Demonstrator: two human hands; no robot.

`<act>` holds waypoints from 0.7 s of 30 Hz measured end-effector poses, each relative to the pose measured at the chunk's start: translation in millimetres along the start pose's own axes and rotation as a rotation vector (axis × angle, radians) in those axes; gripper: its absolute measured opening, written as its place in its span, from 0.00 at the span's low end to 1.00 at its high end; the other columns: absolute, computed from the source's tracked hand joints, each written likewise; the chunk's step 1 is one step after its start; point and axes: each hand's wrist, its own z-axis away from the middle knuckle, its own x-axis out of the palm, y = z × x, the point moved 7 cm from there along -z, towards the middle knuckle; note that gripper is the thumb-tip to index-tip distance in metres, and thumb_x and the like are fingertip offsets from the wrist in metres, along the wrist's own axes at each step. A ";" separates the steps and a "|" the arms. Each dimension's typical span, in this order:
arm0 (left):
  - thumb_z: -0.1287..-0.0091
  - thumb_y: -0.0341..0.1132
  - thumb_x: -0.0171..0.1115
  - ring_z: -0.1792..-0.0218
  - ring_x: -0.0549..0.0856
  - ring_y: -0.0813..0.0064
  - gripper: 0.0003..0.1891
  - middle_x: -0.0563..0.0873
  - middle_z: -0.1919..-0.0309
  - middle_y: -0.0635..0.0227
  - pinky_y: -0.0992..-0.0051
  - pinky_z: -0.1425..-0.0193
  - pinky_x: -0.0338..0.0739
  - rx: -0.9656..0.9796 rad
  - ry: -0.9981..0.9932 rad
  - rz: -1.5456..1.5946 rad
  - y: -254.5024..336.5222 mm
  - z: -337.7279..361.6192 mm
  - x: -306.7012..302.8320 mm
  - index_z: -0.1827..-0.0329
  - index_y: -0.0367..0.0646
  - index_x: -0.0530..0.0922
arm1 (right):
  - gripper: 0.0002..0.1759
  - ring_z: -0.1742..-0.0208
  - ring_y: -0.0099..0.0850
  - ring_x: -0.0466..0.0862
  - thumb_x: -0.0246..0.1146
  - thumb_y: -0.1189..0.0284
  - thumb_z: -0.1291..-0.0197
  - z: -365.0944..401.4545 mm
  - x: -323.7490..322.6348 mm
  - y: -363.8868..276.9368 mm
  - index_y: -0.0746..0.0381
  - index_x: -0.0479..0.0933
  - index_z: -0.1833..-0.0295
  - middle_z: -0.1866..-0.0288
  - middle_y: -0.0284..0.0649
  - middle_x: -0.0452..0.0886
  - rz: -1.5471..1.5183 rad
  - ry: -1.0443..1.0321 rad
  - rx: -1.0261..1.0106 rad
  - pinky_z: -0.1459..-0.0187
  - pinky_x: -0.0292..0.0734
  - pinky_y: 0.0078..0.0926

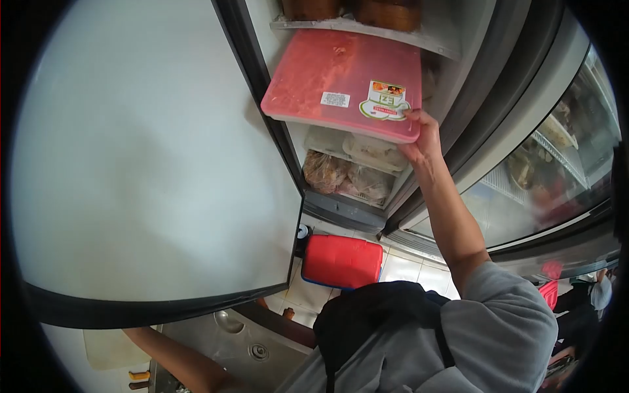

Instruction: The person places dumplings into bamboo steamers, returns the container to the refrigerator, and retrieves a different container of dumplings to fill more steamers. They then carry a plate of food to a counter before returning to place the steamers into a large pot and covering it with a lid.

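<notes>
My right hand (422,131) grips the near right corner of a flat, wide food container (308,75). Its lid is translucent pink, with a white-green brand label and a small printed sticker. The container juts out from inside an open upright fridge (347,209), above a lower shelf. Bagged food (324,171) and clear-lidded tubs (373,149) lie below it. On the left, my forearm (177,357) reaches behind the lower edge of the large fridge door (151,164), and the fingers of my left hand are hidden there.
A red cooler box (344,261) stands on the tiled floor beneath the fridge. Brown round containers (386,14) sit on the upper shelf. A glass-fronted fridge (524,170) is at right, a steel sink (223,347) at lower left. Another person (583,308) is far right.
</notes>
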 end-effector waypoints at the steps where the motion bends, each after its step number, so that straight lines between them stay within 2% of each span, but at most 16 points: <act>1: 0.27 0.46 0.59 0.46 0.80 0.67 0.27 0.80 0.45 0.62 0.66 0.43 0.78 -0.005 0.011 0.001 -0.9 5.9 1.3 0.32 0.38 0.68 | 0.28 0.38 0.47 0.78 0.57 0.80 0.47 -10.3 6.0 -4.7 0.73 0.68 0.38 0.40 0.53 0.76 0.014 -0.018 -0.016 0.31 0.70 0.50; 5: 0.28 0.45 0.59 0.46 0.80 0.67 0.27 0.80 0.45 0.62 0.66 0.43 0.78 -0.018 0.058 0.023 -6.9 25.8 2.9 0.33 0.38 0.68 | 0.25 0.39 0.45 0.78 0.54 0.79 0.43 -44.9 6.6 -14.2 0.72 0.68 0.38 0.41 0.52 0.76 0.034 0.008 -0.068 0.33 0.72 0.46; 10: 0.28 0.43 0.60 0.46 0.80 0.68 0.26 0.80 0.45 0.61 0.67 0.43 0.78 -0.047 0.095 0.017 -7.8 34.4 12.8 0.33 0.37 0.68 | 0.25 0.38 0.43 0.78 0.56 0.78 0.41 -144.7 0.1 -57.4 0.68 0.68 0.36 0.38 0.49 0.75 0.014 0.144 -0.147 0.33 0.72 0.43; 13: 0.29 0.43 0.60 0.47 0.80 0.68 0.26 0.80 0.45 0.61 0.67 0.43 0.78 -0.056 0.111 0.020 -7.7 40.7 11.3 0.33 0.37 0.68 | 0.23 0.42 0.43 0.80 0.56 0.77 0.39 -155.2 17.4 -55.9 0.64 0.71 0.36 0.41 0.47 0.79 -0.210 -0.057 -0.398 0.39 0.75 0.41; 16: 0.29 0.42 0.60 0.47 0.80 0.68 0.26 0.80 0.45 0.61 0.67 0.44 0.78 -0.058 0.129 0.011 -6.4 46.1 13.1 0.33 0.37 0.68 | 0.20 0.36 0.45 0.74 0.53 0.71 0.33 -178.4 -6.4 -52.5 0.67 0.72 0.38 0.38 0.49 0.77 0.230 0.174 -0.872 0.35 0.69 0.43; 19: 0.29 0.41 0.61 0.47 0.80 0.68 0.26 0.80 0.45 0.61 0.67 0.44 0.78 -0.066 0.143 0.002 -5.5 50.9 15.4 0.33 0.37 0.68 | 0.21 0.35 0.48 0.74 0.54 0.69 0.32 -221.9 -26.1 -63.6 0.67 0.72 0.38 0.36 0.53 0.75 1.336 0.589 -0.936 0.34 0.68 0.43; 21: 0.29 0.40 0.61 0.47 0.80 0.68 0.26 0.80 0.45 0.61 0.68 0.44 0.78 -0.068 0.152 0.004 -4.7 56.0 15.8 0.34 0.36 0.68 | 0.21 0.37 0.50 0.76 0.56 0.68 0.33 -234.6 -22.7 -67.7 0.67 0.73 0.39 0.37 0.55 0.76 1.526 0.514 -0.954 0.36 0.69 0.45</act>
